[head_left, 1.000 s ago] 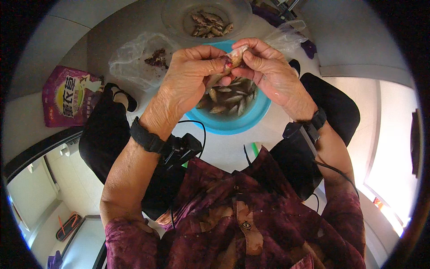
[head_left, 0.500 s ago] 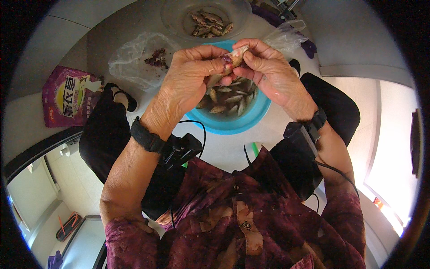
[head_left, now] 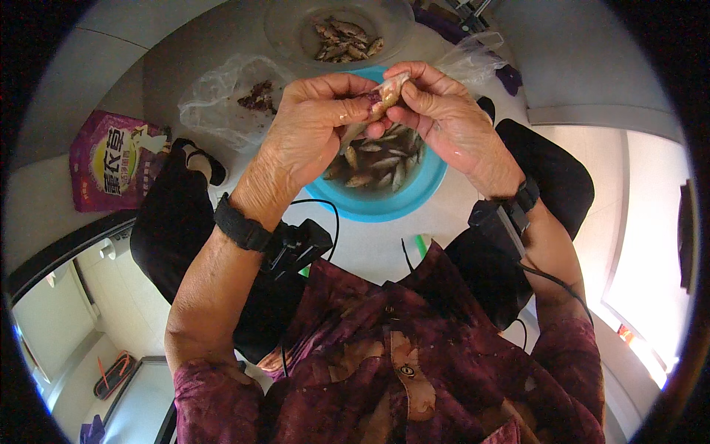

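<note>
A small fish (head_left: 392, 90) is held up over the blue basin (head_left: 370, 212) between my two hands, its belly side torn and reddish. My right hand (head_left: 447, 118) is closed round one end of it with thumb and fingers. At the other end, my left hand (head_left: 307, 126) pinches the fish, with dark red innards (head_left: 374, 97) by the thumb tip. Below, several small fish (head_left: 384, 164) lie in murky water in the basin; my hands hide its far part.
Beyond the basin stands a clear bowl (head_left: 275, 33) with several fish (head_left: 347, 38). To the left lies a clear plastic bag (head_left: 203, 103) with dark red scraps (head_left: 259, 98). A purple package (head_left: 111, 159) rests near my left foot; another clear bag (head_left: 473, 63) is at far right.
My left thumb and fingers have shifted slightly along the fish, and more of its pale, torn belly shows. The right hand has hardly moved.
</note>
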Demonstrator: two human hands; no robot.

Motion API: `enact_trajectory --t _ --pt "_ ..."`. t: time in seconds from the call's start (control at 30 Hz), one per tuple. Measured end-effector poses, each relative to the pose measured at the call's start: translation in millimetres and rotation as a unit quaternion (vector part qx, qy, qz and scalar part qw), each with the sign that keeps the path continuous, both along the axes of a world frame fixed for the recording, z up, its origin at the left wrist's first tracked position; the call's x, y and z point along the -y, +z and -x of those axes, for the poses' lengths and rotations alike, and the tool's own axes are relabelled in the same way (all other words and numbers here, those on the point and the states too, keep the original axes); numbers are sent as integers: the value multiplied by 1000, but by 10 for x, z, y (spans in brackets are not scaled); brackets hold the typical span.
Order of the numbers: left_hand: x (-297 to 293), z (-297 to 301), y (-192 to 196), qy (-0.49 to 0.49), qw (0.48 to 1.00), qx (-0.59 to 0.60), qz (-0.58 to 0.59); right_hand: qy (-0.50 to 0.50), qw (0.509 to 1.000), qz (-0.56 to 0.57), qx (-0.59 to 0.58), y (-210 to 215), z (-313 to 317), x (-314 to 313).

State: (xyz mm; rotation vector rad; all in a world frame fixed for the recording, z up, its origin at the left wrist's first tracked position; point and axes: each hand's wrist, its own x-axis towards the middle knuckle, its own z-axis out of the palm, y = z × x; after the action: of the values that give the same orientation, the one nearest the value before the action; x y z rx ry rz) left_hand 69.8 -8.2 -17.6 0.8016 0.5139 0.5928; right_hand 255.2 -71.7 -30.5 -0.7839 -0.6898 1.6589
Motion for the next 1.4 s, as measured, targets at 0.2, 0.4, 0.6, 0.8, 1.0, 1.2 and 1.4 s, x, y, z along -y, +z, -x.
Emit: enact_trajectory --t 0.2,0.4,0.6,0.8,1.0,1.2,1.4 --pt "-38 18 -18 -36 999 -20 -2 -2 1000 -3 -7 -6 -1 -5" --pt "-32 24 -10 -36 999 -4 -5 -2 1000 -11 -8 2 -10 -2" --pt "-20 4 13 -20 1000 3 4 0 1000 -20 -9 -18 -12 -14" --pt "-30 17 11 -51 999 1 8 -2 1000 -18 -2 -17 -20 -4" --pt "-3 23 21 -24 1000 4 12 -8 1000 -14 3 -13 -6 -3" --pt "-3 13 37 -14 1000 -10 24 -3 1000 -15 -6 17 -21 11" --pt "-4 12 80 -24 999 -35 -19 11 999 -7 -33 32 -41 14"
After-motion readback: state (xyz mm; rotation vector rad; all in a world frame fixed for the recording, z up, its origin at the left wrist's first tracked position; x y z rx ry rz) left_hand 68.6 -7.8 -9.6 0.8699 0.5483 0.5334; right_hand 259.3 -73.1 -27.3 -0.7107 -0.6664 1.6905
